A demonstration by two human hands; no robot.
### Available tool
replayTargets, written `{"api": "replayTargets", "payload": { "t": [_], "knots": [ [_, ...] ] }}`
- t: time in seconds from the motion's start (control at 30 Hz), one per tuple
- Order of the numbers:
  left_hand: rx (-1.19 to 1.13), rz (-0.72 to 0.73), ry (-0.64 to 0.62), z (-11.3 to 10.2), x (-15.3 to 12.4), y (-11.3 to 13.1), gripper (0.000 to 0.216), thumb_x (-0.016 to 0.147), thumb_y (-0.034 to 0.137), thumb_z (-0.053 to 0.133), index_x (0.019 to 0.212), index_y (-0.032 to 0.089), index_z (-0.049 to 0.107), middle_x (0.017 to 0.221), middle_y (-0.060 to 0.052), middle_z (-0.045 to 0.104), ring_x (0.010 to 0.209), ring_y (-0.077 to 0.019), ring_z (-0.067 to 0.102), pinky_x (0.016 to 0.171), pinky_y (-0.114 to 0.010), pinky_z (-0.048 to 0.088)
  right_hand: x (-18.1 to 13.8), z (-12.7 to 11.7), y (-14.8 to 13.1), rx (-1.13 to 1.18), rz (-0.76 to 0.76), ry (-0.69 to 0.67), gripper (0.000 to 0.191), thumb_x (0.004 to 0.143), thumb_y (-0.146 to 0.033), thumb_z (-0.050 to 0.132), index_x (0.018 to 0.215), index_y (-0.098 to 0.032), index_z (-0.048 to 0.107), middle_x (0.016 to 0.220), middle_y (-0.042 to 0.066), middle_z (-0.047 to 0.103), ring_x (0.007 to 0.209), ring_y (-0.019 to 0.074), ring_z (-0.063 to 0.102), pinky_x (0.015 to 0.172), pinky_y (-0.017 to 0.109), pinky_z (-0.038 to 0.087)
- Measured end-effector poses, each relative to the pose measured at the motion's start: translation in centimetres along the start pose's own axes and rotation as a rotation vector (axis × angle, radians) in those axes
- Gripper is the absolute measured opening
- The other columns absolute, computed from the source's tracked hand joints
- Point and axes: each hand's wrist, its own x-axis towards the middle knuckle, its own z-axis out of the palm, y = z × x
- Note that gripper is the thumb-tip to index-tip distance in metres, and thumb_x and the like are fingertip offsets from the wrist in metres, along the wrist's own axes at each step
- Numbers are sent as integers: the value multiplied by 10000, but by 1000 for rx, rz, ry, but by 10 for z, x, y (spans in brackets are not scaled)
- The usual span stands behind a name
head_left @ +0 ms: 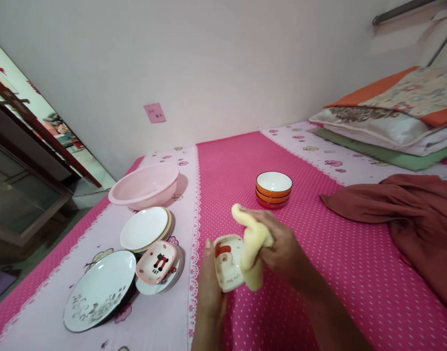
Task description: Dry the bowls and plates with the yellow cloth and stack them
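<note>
My left hand (210, 280) grips the left side of a small cream dish (228, 263) with a red and brown printed picture. The dish is tilted toward me, above the pink bedspread. In my right hand (281, 248) is a bunched yellow cloth (253, 243), which covers the dish's right edge. Whether the cloth presses on the dish's face I cannot tell. Beyond my hands, a stack of orange bowls (273, 189) with white insides stands on the bedspread. To the left, a cat-print dish (156, 262) rests on small stacked plates (165, 282).
A large flowered plate (101, 292), a stack of white plates (145, 229) and a pink basin (146, 185) stand on the left. At the right lie a brown-red cloth (409, 214) and piled pillows and bedding (395, 122). A white wall (223, 63) borders the far side.
</note>
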Motion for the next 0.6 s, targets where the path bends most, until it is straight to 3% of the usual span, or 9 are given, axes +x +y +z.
{"api": "replayTargets", "payload": {
  "t": [0.07,0.13,0.2,0.37,0.5,0.6],
  "knots": [
    [129,57,-72,-3,1,-3,465,837,538,762,1083,143,772,1043,-129,799,1134,-335,710,1014,-463,547,-2,14,-4,-139,-154,-165,734,670,-27,503,1367,-222,622,1387,99,647,1347,275,524,1169,482,382],
    [261,117,-112,-8,2,-4,448,818,472,783,1139,160,764,1068,-122,791,1161,-347,685,1026,-477,530,-4,28,-6,-233,-202,-302,712,687,-28,493,1363,-214,613,1292,104,677,1254,278,557,1114,489,409],
    [358,150,-118,-12,3,-5,416,822,445,780,1126,161,763,1067,-120,785,1154,-353,674,1017,-484,527,-5,35,-5,-284,-162,-356,653,700,-39,484,1314,-209,627,1199,98,689,1128,276,579,1019,470,444],
    [430,195,-78,-14,5,-3,445,874,516,733,1134,154,740,1175,-141,753,1178,-339,654,982,-412,531,-2,31,2,-244,-44,-374,448,687,-67,481,1090,-188,637,1060,82,662,1011,263,557,914,424,419],
    [407,161,6,-8,-2,3,717,863,620,726,1429,200,592,1293,-144,714,1174,-321,672,947,-387,544,-1,31,12,-155,59,-310,221,736,-102,511,926,-201,565,926,31,601,897,222,536,814,355,400],
    [394,133,-12,-5,-9,10,917,851,660,721,1598,241,393,1222,-128,736,1054,-305,723,883,-389,562,-2,37,20,-28,153,-243,138,759,-125,530,867,-211,521,853,-5,581,798,185,529,724,309,390]
  ]
}}
